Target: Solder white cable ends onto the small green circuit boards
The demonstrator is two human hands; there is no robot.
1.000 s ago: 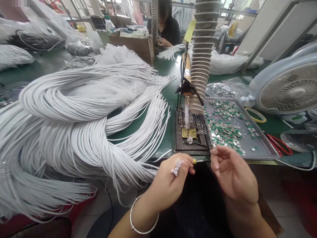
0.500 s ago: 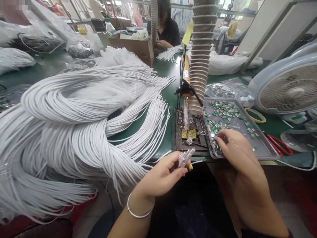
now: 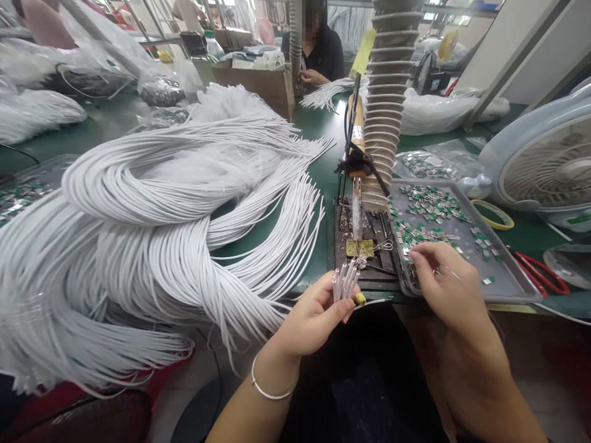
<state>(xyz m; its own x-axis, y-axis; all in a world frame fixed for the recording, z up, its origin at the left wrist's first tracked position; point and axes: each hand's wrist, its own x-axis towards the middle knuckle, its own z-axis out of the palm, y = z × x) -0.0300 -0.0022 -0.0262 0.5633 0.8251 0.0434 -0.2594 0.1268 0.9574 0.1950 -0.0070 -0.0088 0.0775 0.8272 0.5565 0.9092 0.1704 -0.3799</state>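
White cable ends (image 3: 345,282) in left hand (image 3: 314,317); iron label (image 3: 356,133) unreadable.

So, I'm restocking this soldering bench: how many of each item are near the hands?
Soldering iron: 1
Metal tray: 1
Red-handled scissors: 1
Electric fan: 1
Yellow tape roll: 1
Total: 5

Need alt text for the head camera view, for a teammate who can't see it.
The left hand holds several white cable ends near a soldering iron, while the right hand reaches into a metal tray of small green and silver pieces.
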